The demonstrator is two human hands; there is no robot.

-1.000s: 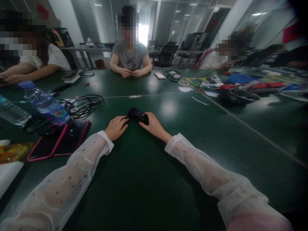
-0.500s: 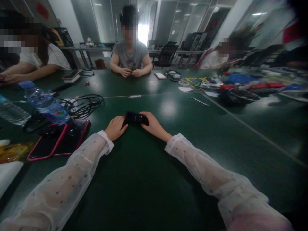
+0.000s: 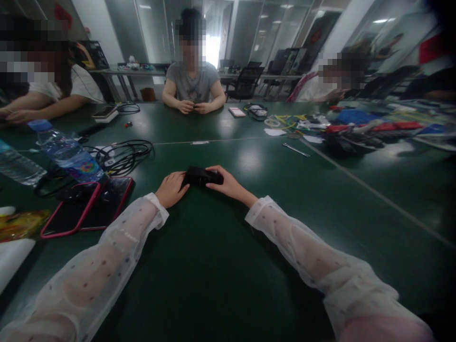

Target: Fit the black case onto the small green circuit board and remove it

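A small black box-like device (image 3: pixel 199 176) is on or just above the green table (image 3: pixel 199 266), straight in front of me. Faint pale marks show on its near side; its exact kind is not clear. My left hand (image 3: pixel 172 189) closes around its left end, thumb on the near side. At the other end, my right hand (image 3: pixel 228 184) pinches it, with fingers over the top and thumb at the near edge. Both hands partly hide the device. Closest to my left forearm lie two phones with pink-red edges (image 3: pixel 131 186).
Water bottles (image 3: pixel 67 152) and coiled black cables (image 3: pixel 133 154) are at left. A wrench (image 3: pixel 296 150) lies beyond my right hand, near a pile of cables and red and blue items (image 3: pixel 359 118). A person (image 3: pixel 194 85) sits opposite; others sit at left and right.
The black device has tilted, so its pale-marked face shows less. My right hand has shifted slightly, its thumb now lower along the near edge. My left hand stays in place.
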